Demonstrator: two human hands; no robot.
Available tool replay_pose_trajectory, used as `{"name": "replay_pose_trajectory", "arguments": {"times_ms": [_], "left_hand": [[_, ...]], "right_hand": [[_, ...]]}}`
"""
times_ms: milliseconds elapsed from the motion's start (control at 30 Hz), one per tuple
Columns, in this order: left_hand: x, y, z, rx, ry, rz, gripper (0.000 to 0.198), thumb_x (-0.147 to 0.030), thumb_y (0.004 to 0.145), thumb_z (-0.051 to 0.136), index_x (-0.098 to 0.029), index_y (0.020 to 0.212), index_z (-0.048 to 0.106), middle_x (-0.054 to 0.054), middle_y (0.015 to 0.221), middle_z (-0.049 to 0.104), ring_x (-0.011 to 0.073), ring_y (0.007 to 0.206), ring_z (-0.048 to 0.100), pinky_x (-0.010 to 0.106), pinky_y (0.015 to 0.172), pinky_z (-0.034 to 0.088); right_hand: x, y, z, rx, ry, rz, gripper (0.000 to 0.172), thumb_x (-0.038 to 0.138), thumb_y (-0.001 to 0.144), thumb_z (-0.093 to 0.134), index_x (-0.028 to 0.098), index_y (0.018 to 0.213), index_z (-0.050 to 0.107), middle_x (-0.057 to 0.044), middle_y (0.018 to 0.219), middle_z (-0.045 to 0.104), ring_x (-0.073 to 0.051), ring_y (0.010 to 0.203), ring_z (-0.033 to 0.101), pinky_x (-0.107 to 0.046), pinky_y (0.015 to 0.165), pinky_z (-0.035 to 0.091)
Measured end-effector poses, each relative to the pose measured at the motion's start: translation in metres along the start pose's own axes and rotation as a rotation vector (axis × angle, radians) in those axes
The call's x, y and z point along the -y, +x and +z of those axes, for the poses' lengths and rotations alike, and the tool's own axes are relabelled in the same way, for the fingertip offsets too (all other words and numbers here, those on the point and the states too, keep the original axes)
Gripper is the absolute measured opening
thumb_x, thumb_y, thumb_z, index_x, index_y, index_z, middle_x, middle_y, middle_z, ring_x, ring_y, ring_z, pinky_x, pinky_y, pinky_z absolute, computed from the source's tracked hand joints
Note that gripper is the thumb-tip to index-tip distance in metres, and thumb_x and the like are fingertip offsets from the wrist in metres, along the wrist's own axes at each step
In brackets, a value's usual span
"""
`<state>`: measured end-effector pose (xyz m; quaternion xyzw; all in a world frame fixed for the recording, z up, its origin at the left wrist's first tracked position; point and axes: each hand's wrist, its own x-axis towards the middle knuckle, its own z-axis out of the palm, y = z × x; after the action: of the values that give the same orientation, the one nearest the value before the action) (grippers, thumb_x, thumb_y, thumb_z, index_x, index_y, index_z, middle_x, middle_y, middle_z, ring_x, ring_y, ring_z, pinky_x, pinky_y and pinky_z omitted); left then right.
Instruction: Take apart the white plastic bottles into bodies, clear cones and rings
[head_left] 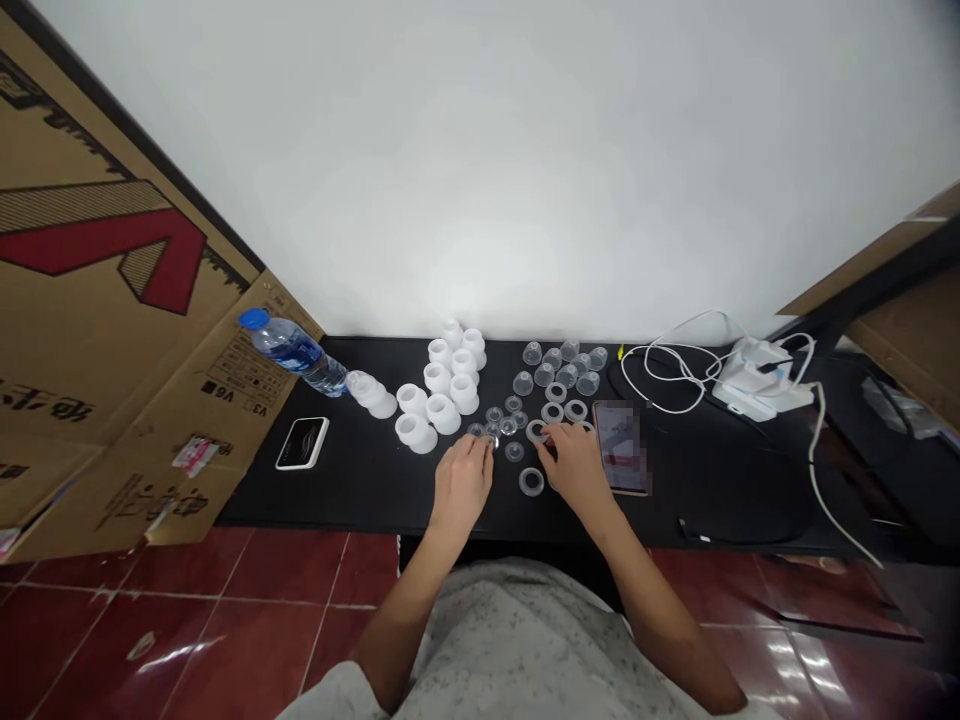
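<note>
My left hand [463, 480] is closed at the near edge of several small clear discs [514, 452], its fingertips on one of them. To its right, my right hand [576, 462] pinches a translucent ring [535, 431] between thumb and finger. Another ring [532, 482] lies nearer to me, and more rings [575, 410] sit beyond the hand. Clear domes [588, 383] are grouped farther back. Left of the discs stand several white cup-like parts [442, 413] in rows.
On the black table [360, 490] are a water bottle [296, 350], stacked white parts [371, 394], a white-framed device [302, 443], a phone [622, 448] and a white power strip [761, 380] with cables. A cardboard box [112, 300] rises at the left.
</note>
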<state>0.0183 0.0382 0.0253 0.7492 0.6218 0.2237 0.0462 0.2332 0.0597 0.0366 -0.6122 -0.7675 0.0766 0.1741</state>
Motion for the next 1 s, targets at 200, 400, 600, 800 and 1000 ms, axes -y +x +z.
{"name": "replay_pose_trajectory", "arguments": {"times_ms": [200,400,600,800,1000], "left_hand": [[0.002,-0.003,-0.012,0.023,0.042,-0.03,0.025,-0.017,0.113,0.049,-0.022,0.107,0.072,0.007,0.098,0.072,0.0231,0.091,0.071,0.033,0.081,0.054],[0.002,0.001,-0.009,0.07,0.109,-0.032,0.017,-0.02,0.111,0.056,-0.022,0.11,0.072,0.008,0.104,0.071,0.0249,0.095,0.07,0.034,0.073,0.05],[-0.02,0.007,-0.005,-0.042,0.069,0.094,0.023,-0.034,0.11,0.062,-0.022,0.127,0.071,0.012,0.113,0.073,0.0305,0.108,0.066,0.042,0.089,0.05],[-0.029,0.02,0.01,-0.025,0.129,0.206,0.017,-0.019,0.109,0.063,-0.021,0.096,0.074,0.009,0.099,0.074,0.0298,0.102,0.061,0.046,0.084,0.042],[-0.02,0.022,0.008,-0.071,0.136,0.197,0.017,-0.021,0.11,0.063,-0.02,0.096,0.073,0.009,0.095,0.073,0.0295,0.098,0.058,0.046,0.08,0.039]], "right_hand": [[0.002,-0.053,-0.001,-0.015,0.091,-0.083,0.016,0.036,0.106,0.071,0.023,0.114,0.075,-0.01,0.104,0.073,-0.031,0.101,0.065,-0.04,0.088,0.043],[0.013,-0.057,0.007,0.029,-0.051,-0.092,0.007,0.024,0.103,0.074,0.022,0.11,0.077,-0.01,0.101,0.071,-0.03,0.098,0.063,-0.042,0.087,0.041],[0.004,-0.046,0.005,-0.035,-0.067,-0.039,0.009,0.02,0.106,0.068,0.021,0.112,0.074,-0.011,0.103,0.071,-0.03,0.099,0.064,-0.04,0.084,0.043],[-0.012,-0.079,0.003,-0.107,-0.119,0.054,0.018,0.032,0.105,0.068,0.02,0.118,0.066,-0.016,0.117,0.068,-0.034,0.101,0.068,-0.043,0.086,0.052],[-0.011,-0.105,0.011,-0.122,-0.203,0.053,0.032,0.033,0.115,0.045,0.021,0.14,0.06,-0.023,0.141,0.06,-0.036,0.114,0.07,-0.046,0.086,0.061]]}}
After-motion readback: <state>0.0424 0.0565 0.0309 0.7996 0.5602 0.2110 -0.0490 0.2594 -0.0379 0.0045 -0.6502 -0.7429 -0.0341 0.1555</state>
